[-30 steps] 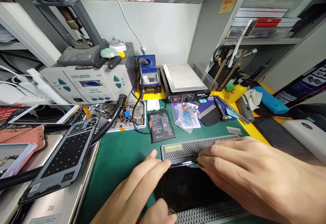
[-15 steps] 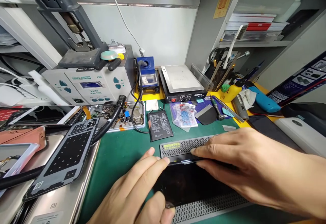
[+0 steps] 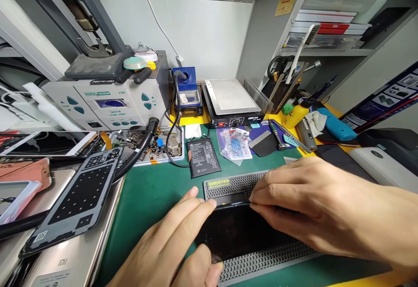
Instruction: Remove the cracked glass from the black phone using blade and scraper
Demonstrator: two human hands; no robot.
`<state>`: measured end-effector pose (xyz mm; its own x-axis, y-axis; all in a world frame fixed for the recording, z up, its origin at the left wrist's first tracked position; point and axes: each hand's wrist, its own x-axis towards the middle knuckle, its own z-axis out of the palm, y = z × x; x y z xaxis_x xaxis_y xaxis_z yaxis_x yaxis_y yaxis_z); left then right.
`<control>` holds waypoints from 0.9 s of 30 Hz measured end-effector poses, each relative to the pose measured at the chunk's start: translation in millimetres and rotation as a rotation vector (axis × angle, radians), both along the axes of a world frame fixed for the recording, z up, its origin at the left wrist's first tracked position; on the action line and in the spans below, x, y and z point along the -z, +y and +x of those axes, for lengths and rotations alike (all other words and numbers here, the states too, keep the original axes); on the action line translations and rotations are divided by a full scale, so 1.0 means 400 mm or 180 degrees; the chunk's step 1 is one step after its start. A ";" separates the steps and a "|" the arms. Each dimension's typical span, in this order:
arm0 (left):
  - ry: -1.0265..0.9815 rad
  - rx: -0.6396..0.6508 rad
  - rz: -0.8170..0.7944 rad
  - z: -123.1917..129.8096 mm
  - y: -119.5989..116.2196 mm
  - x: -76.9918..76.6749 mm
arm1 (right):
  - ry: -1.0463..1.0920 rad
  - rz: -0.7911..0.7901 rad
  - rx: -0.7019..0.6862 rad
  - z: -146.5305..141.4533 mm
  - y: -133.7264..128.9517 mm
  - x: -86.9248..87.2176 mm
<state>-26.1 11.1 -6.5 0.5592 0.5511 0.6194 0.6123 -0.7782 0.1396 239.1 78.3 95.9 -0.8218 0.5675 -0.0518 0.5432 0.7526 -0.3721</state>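
Green bench mat (image 3: 153,195), perforated grey pad (image 3: 261,263), phone battery (image 3: 203,158)

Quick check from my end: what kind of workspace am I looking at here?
Most likely a phone repair bench. A loose phone battery lies on the green mat, a hot-air rework station stands behind it, and both hands work on a dark phone screen.

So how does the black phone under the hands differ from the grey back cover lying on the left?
The black phone is glossy and plain; the grey back cover is matte, with a dotted black panel. The phone lies on the perforated grey pad, gripped by the left hand and right hand; the cover rests untouched atop other phones. Both lie flat.
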 end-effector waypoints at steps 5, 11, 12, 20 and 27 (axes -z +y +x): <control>0.0052 0.0027 0.0015 0.005 0.000 -0.008 | 0.0004 -0.0057 -0.0122 -0.006 0.005 0.001; -0.0011 0.0010 0.0044 0.004 0.004 -0.001 | -0.0134 -0.0599 0.0279 -0.013 0.022 -0.029; 0.0007 0.0006 0.0016 0.003 0.004 -0.002 | -0.0165 -0.0720 0.0417 -0.015 0.027 -0.034; -0.0136 -0.0008 -0.0144 0.002 0.001 0.004 | -0.0569 -0.2068 0.1045 -0.047 0.104 -0.070; -0.0008 0.0153 -0.0097 0.002 0.017 -0.003 | -0.0260 -0.2580 0.1211 -0.050 0.133 -0.047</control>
